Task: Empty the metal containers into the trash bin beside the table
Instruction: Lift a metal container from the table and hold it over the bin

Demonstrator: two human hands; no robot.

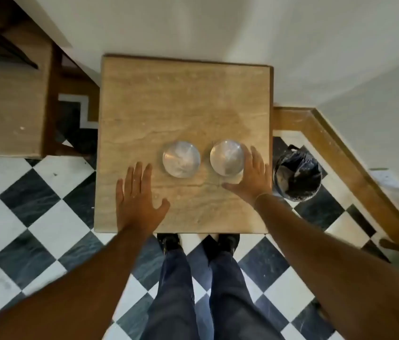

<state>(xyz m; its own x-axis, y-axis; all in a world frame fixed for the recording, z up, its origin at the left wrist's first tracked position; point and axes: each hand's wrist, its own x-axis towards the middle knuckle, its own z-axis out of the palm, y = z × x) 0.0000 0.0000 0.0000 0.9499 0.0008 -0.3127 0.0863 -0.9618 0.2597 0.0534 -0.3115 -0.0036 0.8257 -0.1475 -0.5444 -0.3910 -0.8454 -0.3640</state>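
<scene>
Two round metal containers stand side by side on the small wooden table (183, 99): the left container (181, 159) and the right container (226, 157). Both show shiny insides; I cannot tell what is in them. My left hand (137, 200) lies flat on the table, fingers spread, just left of and below the left container, not touching it. My right hand (251, 175) is open and curves around the right container's right and near side; contact is unclear. The trash bin (297, 174), lined with a dark bag, stands on the floor right of the table.
A white wall runs behind the table. Wooden furniture (9, 106) stands to the left. A wooden skirting board (336, 143) runs behind the bin. The floor is black-and-white checkered tile, and my legs and shoes are at the table's near edge.
</scene>
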